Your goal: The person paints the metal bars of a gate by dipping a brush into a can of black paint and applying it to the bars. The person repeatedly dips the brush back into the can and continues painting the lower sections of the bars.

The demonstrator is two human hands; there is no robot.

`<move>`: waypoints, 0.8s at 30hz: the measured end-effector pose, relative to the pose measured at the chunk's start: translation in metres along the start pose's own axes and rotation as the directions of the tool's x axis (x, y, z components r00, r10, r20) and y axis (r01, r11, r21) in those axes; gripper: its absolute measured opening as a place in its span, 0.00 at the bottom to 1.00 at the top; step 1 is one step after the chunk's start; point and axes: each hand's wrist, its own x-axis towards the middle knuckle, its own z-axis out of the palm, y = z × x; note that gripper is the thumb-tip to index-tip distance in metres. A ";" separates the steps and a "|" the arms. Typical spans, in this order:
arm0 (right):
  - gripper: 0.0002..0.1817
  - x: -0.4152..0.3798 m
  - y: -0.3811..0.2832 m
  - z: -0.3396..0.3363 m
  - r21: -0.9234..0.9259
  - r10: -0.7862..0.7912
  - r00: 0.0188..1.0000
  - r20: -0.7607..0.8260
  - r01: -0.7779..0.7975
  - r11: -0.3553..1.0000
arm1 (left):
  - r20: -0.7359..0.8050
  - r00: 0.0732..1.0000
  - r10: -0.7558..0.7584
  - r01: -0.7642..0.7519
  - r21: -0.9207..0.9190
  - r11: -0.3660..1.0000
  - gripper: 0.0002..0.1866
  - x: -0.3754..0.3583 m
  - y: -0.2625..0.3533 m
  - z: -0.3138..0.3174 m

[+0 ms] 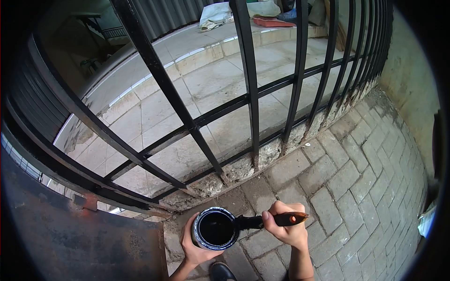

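Note:
My left hand (pixel 193 248) is wrapped round the left side of an open paint can (pixel 202 235) with black paint (pixel 215 228) inside. Paint is smeared over the can's rim. In my right hand (pixel 287 224) is a paintbrush (pixel 289 218), its brown handle pointing right. The brush's black, paint-covered end (pixel 247 222) reaches left to the can's right rim and appears to touch it. In front of both hands stands a metal fence (pixel 206 119) of black bars, with worn, unevenly coated patches on some lower parts.
A rough concrete base (pixel 239 174) runs under the bars. Brick pavers (pixel 347 196) cover the ground at right, beside a wall (pixel 412 89). A dark metal panel (pixel 93 239) is at lower left. Behind the bars are a tiled step (pixel 206 56) and bags (pixel 216 15). A shoe (pixel 221 271) shows below.

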 end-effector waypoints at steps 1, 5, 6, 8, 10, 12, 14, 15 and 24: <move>0.13 -0.001 0.002 0.001 -0.005 -0.014 1.000 -0.013 0.013 1.000 | -0.006 1.000 -0.003 0.003 -0.005 1.000 0.50 -0.001 0.000 0.000; 0.15 -0.002 0.015 0.007 -0.004 -0.059 0.989 -0.137 0.059 0.998 | -0.036 0.999 -0.009 0.008 -0.025 1.000 0.50 0.001 0.001 0.000; 0.14 -0.003 0.021 0.009 -0.012 -0.035 0.977 -0.212 0.033 0.999 | -0.039 0.999 -0.021 0.020 -0.025 0.999 0.51 0.000 0.000 0.000; 0.13 -0.004 0.038 0.015 -0.021 0.009 0.933 -0.359 -0.017 1.000 | -0.045 0.998 -0.045 0.044 -0.024 0.999 0.52 -0.002 -0.005 -0.003; 0.09 -0.005 0.071 0.029 -0.061 0.009 0.811 -0.585 -0.055 0.997 | -0.039 0.998 -0.058 0.055 -0.058 0.997 0.52 -0.002 -0.008 -0.004; 0.09 -0.002 0.078 0.049 0.301 0.284 0.719 -0.634 -0.109 0.947 | -0.048 0.996 -0.078 0.072 -0.106 0.992 0.52 -0.002 -0.013 -0.003; 0.09 -0.003 0.091 0.073 0.337 0.249 0.730 -0.636 -0.027 0.941 | -0.040 0.996 -0.085 0.081 -0.099 0.992 0.52 -0.002 -0.012 -0.001; 0.10 -0.007 0.098 0.087 0.349 0.272 0.725 -0.633 -0.047 0.936 | -0.036 0.996 -0.087 0.084 -0.096 0.992 0.52 -0.001 -0.011 0.000; 0.14 0.001 0.108 0.144 0.557 0.469 0.551 -0.690 -0.009 0.830 | -0.010 0.991 -0.133 0.132 -0.043 0.990 0.49 -0.002 -0.003 0.000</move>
